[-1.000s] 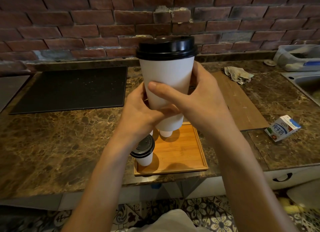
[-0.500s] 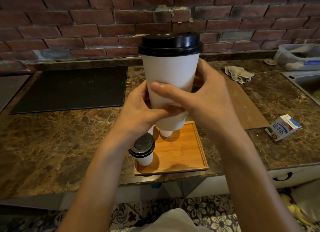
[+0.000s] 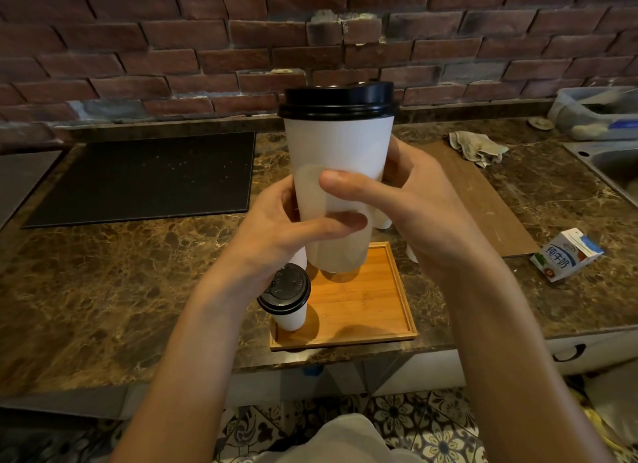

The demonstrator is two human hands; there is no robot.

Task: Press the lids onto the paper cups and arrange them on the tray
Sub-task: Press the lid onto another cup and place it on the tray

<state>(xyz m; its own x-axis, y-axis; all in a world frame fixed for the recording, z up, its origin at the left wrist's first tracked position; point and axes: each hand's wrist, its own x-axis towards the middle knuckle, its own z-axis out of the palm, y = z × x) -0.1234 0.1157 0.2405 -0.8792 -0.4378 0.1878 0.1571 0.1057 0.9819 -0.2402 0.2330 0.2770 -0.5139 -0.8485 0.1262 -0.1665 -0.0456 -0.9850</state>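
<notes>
While the left hand [image 3: 276, 235] and right hand [image 3: 417, 203] grip one lidded cup [image 3: 338, 152], a second lidded cup [image 3: 287, 298] stands on one tray [image 3: 366, 310].

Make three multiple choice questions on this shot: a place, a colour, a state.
1. Where is the milk carton? A on the tray; B on the counter, right of the tray; C held in a hand.
2. The tall cup has a lid that is: A black; B white; C red.
3. The tall cup is: A standing on the tray; B lying on the counter; C gripped by the left hand and right hand.
Answers: B, it lies on the marble beside the tray; A, its lid is black; C, both hands hold it in the air.
</notes>
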